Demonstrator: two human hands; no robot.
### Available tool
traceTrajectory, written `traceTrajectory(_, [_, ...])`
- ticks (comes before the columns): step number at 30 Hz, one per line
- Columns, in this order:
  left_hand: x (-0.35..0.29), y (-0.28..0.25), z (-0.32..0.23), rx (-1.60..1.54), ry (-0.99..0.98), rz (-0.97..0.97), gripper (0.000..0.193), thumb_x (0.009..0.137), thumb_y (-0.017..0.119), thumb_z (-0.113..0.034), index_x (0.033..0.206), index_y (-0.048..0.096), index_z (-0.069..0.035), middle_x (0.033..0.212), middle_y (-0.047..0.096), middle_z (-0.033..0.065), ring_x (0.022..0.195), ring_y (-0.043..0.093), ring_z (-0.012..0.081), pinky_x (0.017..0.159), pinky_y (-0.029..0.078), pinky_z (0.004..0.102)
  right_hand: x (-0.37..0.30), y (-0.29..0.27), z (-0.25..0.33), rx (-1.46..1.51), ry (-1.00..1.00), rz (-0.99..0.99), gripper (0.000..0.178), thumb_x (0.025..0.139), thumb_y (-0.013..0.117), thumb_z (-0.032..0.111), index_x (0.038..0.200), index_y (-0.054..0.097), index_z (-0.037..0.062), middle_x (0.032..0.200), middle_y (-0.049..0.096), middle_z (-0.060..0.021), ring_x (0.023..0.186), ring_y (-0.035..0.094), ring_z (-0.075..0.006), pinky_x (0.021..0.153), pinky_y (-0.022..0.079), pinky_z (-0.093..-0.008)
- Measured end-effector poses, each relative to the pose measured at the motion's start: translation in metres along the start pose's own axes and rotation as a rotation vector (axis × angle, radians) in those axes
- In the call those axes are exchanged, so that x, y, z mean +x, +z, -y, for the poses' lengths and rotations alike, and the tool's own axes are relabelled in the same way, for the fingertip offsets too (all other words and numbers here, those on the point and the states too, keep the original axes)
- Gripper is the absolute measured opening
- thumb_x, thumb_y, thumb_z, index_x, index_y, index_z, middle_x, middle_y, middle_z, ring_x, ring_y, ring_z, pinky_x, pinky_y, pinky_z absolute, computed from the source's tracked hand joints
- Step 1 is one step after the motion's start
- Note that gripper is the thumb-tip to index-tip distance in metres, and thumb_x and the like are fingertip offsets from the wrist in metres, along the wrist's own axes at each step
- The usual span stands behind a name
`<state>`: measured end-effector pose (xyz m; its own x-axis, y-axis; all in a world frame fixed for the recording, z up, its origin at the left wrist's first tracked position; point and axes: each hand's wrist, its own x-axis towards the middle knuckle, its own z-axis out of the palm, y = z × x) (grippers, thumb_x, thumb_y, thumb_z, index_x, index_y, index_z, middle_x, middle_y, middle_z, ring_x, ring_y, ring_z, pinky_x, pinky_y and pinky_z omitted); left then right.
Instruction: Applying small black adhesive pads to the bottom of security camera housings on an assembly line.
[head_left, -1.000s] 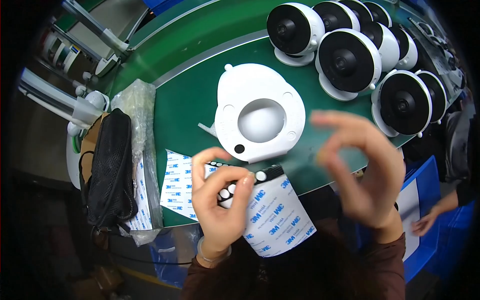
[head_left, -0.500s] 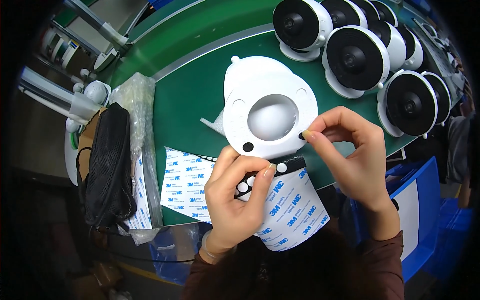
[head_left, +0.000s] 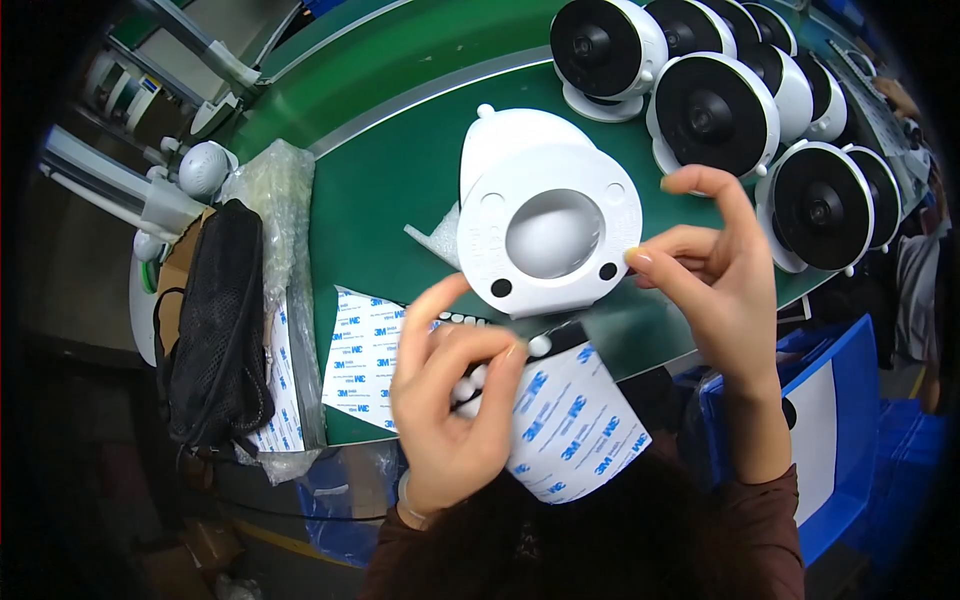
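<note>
A white device with a round base ring [head_left: 480, 240] and a domed body [head_left: 552, 240] showing through its opening lies on the green table. Two black round pads [head_left: 608, 271] sit on the ring's near part. My left hand [head_left: 455, 400] pinches an adhesive sheet [head_left: 570, 425] with white, blue-printed backing and a black strip of white round dots; its index finger reaches to the ring's lower left edge. My right hand [head_left: 725, 270] is at the ring's right edge, index finger raised, thumb beside the right pad, holding nothing visible.
Several white ball-shaped cameras with black fronts [head_left: 715, 115] stand at the far right. Another printed sheet [head_left: 360, 350] lies to the left, beside a black mesh pouch [head_left: 215, 330] and clear plastic wrap [head_left: 275, 215]. A foam scrap [head_left: 437, 236] touches the device. A blue bin [head_left: 850, 430] is at right.
The black pad once between my right fingertips is now on the ring. My right index finger has lifted away. My left hand and the sheet have shifted slightly left and down.
</note>
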<state>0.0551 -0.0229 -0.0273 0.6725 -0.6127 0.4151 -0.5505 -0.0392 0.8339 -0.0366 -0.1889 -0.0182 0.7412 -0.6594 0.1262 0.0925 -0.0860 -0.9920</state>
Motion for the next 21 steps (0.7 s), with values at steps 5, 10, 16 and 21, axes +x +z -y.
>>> traceTrajectory(5, [-0.009,-0.007,-0.001,0.196,0.184,-0.012,0.011,0.064,0.065,0.003,0.075,0.063,0.0,0.103,0.054,0.0143,0.072,0.052,0.0166,0.066,0.043,0.0273,-0.021,-0.003,0.002,-0.359,-0.469,-0.085,0.031,0.082,0.052,0.0,0.113,0.05,-0.0021,0.104,0.059,-0.0161,0.082,0.062,-0.0202,0.076,0.047,-0.0246])
traceTrajectory(10, [-0.003,-0.002,-0.007,0.114,0.199,0.032,0.013,0.063,0.066,0.004,0.075,0.064,-0.001,0.078,0.062,0.0082,0.063,0.051,0.0172,0.06,0.04,0.0256,-0.033,0.0,0.017,-0.486,-0.481,0.141,0.017,0.07,0.061,-0.004,0.086,0.065,-0.0005,0.09,0.062,-0.0129,0.069,0.06,-0.0202,0.064,0.046,-0.0259])
traceTrajectory(16, [0.002,0.003,-0.012,-0.059,0.1,0.163,0.012,0.063,0.066,0.005,0.075,0.065,0.001,0.061,0.062,0.0066,0.045,0.049,0.0136,0.047,0.036,0.0235,-0.036,0.001,0.007,-0.365,-0.441,0.213,0.018,0.062,0.065,-0.007,0.078,0.066,0.0017,0.072,0.063,-0.0089,0.061,0.059,-0.0189,0.055,0.044,-0.0243])
traceTrajectory(21, [0.003,0.004,-0.013,-0.041,0.078,0.158,0.008,0.064,0.064,0.006,0.071,0.064,0.001,0.059,0.061,0.0071,0.045,0.048,0.0136,0.044,0.034,0.023,-0.036,-0.002,0.006,-0.488,-0.628,0.183,0.02,0.061,0.068,-0.004,0.078,0.065,0.0041,0.076,0.064,-0.0078,0.064,0.061,-0.0202,0.055,0.047,-0.0261])
